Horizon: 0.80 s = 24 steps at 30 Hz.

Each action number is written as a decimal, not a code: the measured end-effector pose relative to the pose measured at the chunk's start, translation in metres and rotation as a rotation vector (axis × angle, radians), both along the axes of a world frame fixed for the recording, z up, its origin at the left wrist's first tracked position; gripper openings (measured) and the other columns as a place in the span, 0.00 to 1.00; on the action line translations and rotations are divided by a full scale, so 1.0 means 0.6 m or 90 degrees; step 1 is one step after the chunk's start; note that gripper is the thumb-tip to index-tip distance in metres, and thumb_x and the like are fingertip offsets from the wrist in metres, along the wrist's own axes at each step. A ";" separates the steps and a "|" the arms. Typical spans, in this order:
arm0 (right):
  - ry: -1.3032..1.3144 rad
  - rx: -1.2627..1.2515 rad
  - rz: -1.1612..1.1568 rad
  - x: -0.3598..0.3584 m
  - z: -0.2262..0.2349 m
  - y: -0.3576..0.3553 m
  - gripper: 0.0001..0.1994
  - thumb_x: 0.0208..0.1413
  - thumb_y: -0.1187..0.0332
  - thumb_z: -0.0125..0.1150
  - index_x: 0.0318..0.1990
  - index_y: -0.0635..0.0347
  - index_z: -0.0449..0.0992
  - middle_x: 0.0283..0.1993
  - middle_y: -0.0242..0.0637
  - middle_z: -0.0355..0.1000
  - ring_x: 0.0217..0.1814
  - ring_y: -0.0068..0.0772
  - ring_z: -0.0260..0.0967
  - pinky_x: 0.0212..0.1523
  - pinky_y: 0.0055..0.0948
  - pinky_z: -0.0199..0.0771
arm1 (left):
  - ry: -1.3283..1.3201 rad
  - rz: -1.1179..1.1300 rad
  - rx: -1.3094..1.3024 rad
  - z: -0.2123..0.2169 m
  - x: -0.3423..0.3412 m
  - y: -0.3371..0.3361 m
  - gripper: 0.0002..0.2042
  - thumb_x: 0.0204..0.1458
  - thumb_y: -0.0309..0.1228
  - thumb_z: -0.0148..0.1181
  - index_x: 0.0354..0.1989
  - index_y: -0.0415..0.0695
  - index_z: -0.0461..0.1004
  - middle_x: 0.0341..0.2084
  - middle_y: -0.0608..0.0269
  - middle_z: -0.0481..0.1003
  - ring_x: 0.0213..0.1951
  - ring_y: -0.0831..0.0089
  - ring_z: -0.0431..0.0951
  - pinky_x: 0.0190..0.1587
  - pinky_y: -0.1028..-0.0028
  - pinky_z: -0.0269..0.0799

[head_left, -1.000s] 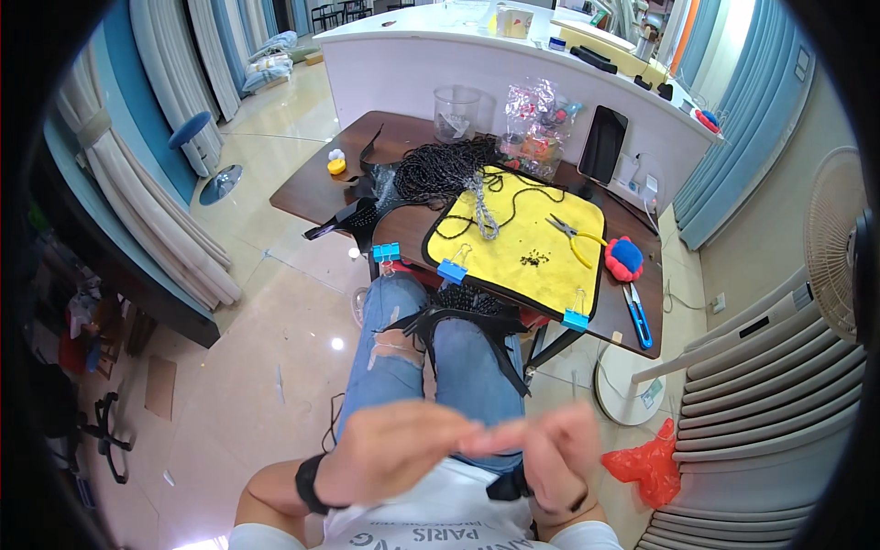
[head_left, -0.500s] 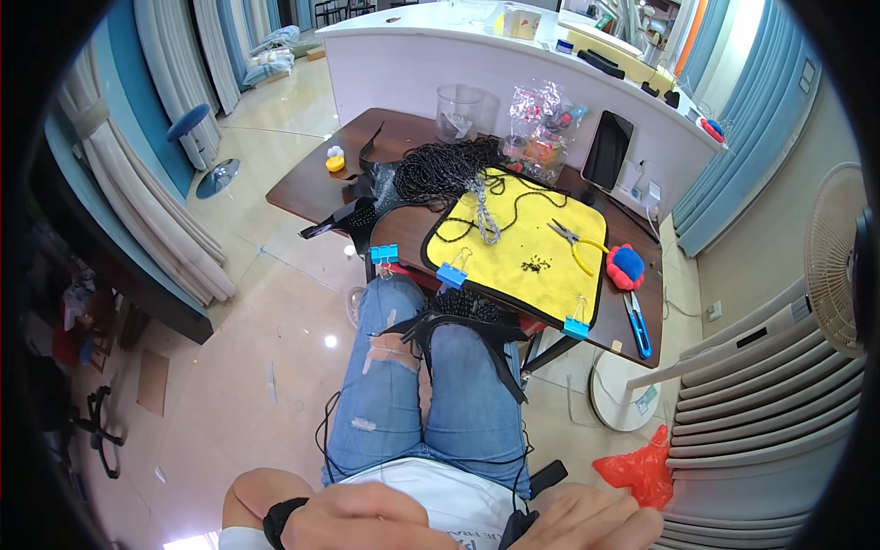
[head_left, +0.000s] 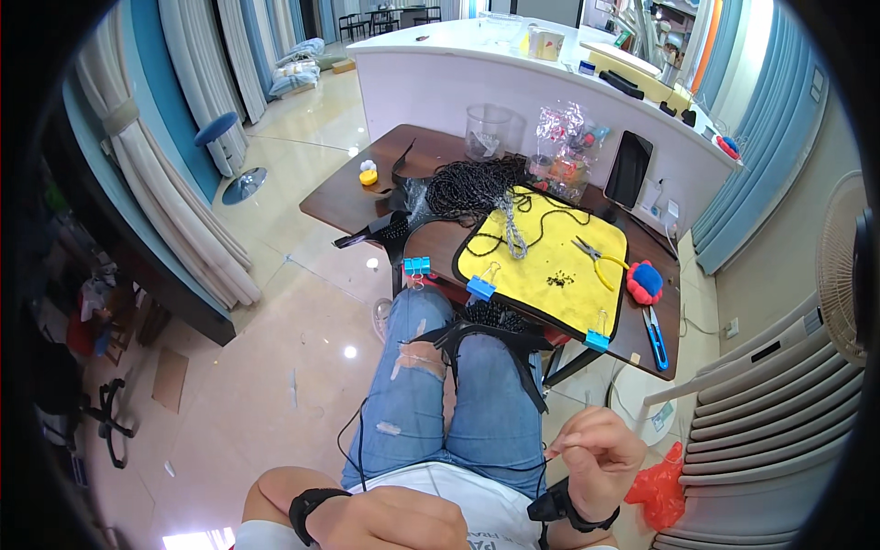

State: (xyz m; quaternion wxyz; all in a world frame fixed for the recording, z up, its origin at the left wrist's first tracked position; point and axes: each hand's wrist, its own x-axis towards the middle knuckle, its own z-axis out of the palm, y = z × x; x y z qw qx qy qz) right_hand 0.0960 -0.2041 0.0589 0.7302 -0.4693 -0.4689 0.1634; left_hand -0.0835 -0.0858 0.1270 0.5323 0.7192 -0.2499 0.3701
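At the lower edge, my left hand (head_left: 399, 521) lies across my white shirt, back up, fingers curled under; what they hold, if anything, is hidden. My right hand (head_left: 600, 449) is raised beside my right thigh, its thumb and fingertips pinched together. Whatever they pinch is too small to make out; a thin black cord (head_left: 504, 470) runs close by the fingertips. A black perforated piece with strap-like ends (head_left: 490, 330) rests over my knees. Beyond it, a yellow mat (head_left: 550, 247) with a black border carries yellow-handled pliers (head_left: 600, 261), small black bits (head_left: 559, 279) and a black braided cord (head_left: 483, 246).
Blue binder clips (head_left: 480, 287) grip the mat's near edge on the brown table (head_left: 344, 192). Black braided cords (head_left: 467, 188), a red-blue pincushion (head_left: 644, 283), blue-handled scissors (head_left: 656, 344) and a phone (head_left: 630, 170) surround it. A fan (head_left: 839, 266) and red bag (head_left: 660, 490) are at right.
My right hand has risen from the lower edge, its fingers now pinched upward. My left hand has shifted slightly right and lower. The whole view has moved a little.
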 end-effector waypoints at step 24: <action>0.265 -0.028 0.157 -0.043 0.006 0.072 0.03 0.50 0.82 0.54 0.34 0.70 0.71 0.44 0.47 0.70 0.43 0.38 0.73 0.48 0.36 0.73 | 0.395 0.372 -0.433 -0.093 0.043 0.034 0.06 0.49 0.22 0.59 0.33 0.34 0.78 0.29 0.61 0.79 0.28 0.81 0.73 0.29 0.83 0.67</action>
